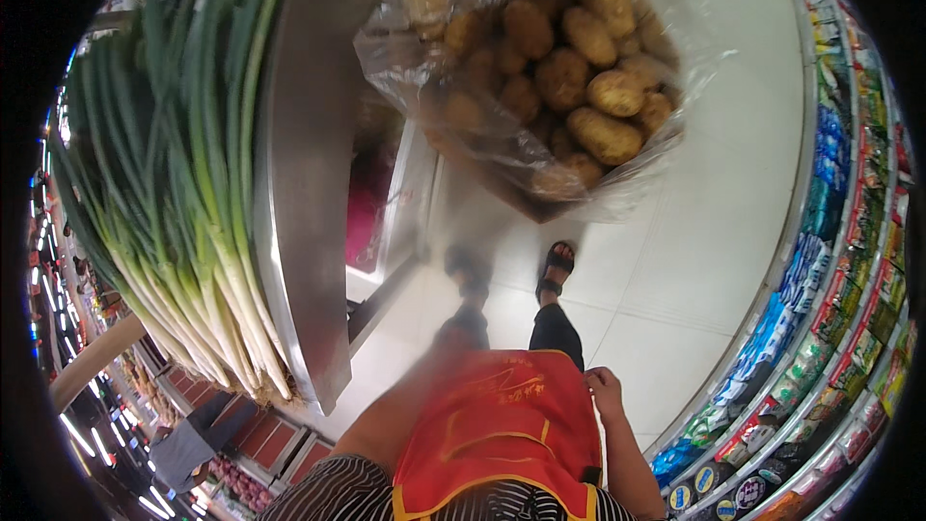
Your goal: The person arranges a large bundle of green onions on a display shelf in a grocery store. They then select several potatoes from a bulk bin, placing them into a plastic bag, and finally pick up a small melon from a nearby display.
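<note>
Out in front of my red apron [499, 434], my left hand [466, 333] is motion-blurred over my dark trouser leg, and its fingers cannot be made out. My right hand [605, 389] hangs beside the apron's edge with loosely curled fingers; whether it touches the cloth is unclear. Ahead of my feet stands a box lined with a clear plastic bag [470, 145], full of potatoes [564, 79]. To my left, several long green onions [195, 195] lie side by side, roots towards me, next to a broad metal edge [307, 181] of the display stand.
Packaged goods fill the curved shelves [803, 289] on my right. Pale floor tiles [680, 268] run between shelves and stand. Below the metal edge sits a white container [380, 260] with something pink inside. A person in grey [181, 452] is at the lower left, near reddish crates [249, 445].
</note>
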{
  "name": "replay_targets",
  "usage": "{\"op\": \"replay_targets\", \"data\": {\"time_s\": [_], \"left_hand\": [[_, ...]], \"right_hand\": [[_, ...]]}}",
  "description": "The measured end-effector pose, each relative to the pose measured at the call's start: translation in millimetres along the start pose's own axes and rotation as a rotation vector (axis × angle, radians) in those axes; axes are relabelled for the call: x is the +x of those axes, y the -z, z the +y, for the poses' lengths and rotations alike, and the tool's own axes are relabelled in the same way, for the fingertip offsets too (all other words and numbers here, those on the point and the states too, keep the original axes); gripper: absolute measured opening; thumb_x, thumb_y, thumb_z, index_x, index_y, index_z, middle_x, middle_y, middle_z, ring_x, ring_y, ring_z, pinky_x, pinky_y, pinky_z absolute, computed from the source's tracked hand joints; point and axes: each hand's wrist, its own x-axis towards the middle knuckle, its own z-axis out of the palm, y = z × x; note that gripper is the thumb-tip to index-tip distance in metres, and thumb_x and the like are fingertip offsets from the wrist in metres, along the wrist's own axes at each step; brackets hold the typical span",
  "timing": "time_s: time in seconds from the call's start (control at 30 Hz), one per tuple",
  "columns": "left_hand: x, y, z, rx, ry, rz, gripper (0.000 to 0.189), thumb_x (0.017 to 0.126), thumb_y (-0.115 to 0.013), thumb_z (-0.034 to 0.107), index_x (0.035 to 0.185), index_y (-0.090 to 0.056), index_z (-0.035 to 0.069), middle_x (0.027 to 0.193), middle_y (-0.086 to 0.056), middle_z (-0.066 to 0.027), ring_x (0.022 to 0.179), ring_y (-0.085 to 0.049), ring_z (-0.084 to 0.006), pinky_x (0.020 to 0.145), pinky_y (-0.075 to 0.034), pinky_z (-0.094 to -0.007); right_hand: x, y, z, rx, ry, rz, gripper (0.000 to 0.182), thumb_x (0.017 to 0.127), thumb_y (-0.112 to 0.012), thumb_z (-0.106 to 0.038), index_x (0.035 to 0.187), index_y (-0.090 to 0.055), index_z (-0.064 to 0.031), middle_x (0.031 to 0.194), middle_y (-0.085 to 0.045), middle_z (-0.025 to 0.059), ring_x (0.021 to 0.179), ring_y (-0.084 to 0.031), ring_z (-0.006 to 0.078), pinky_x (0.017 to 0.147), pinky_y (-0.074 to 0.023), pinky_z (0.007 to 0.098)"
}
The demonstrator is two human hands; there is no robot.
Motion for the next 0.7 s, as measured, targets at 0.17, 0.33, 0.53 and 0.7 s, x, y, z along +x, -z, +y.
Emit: {"op": "replay_targets", "data": {"time_s": [0.17, 0.33, 0.53, 0.7], "left_hand": [[-38, -8, -32, 0.595, -0.386, 0.056, 0.026, 0.071, -0.070, 0.023, 0.091, -0.063, 0.007, 0.081, -0.065, -0.0096, 0.075, -0.062, -0.0237, 0.069, -0.050, -0.0355], [-62, 34, -35, 0.385, -0.409, 0.161, 0.020, 0.078, -0.066, 0.018, 0.091, -0.062, 0.004, 0.074, -0.065, -0.0100, 0.065, -0.063, -0.0197, 0.058, -0.050, -0.0320], [-70, 65, -21, 0.444, -0.683, 0.460, 0.019, 0.087, -0.062, 0.020, 0.092, -0.060, 0.002, 0.071, -0.065, -0.0120, 0.056, -0.063, -0.0182, 0.051, -0.049, -0.0320], [-102, 49, -39, 0.379, -0.522, 0.846, 0.020, 0.085, -0.059, 0.016, 0.102, -0.058, 0.007, 0.079, -0.063, -0.0128, 0.070, -0.063, -0.0240, 0.065, -0.050, -0.0364]], "right_hand": [[-4, 8, 2, -0.128, 0.140, -0.003, 0.017, 0.084, -0.053, -0.008, 0.093, -0.062, 0.0025, 0.080, -0.065, 0.0081, 0.073, -0.061, 0.0151, 0.069, -0.0495, 0.0275], [-2, 34, -12, -0.347, 0.320, 0.053, 0.020, 0.083, -0.056, -0.013, 0.093, -0.064, 0.0018, 0.083, -0.068, 0.0120, 0.075, -0.064, 0.0177, 0.068, -0.0502, 0.0299], [8, 107, -22, -0.572, 0.469, 0.048, 0.018, 0.082, -0.056, -0.018, 0.085, -0.066, -0.0032, 0.085, -0.067, 0.0120, 0.079, -0.064, 0.0254, 0.068, -0.0515, 0.0375], [97, 162, 33, -0.764, 0.445, 0.077, 0.019, 0.082, -0.054, -0.019, 0.082, -0.069, -0.0069, 0.091, -0.067, 0.0122, 0.086, -0.064, 0.0299, 0.072, -0.0534, 0.0428]]}}
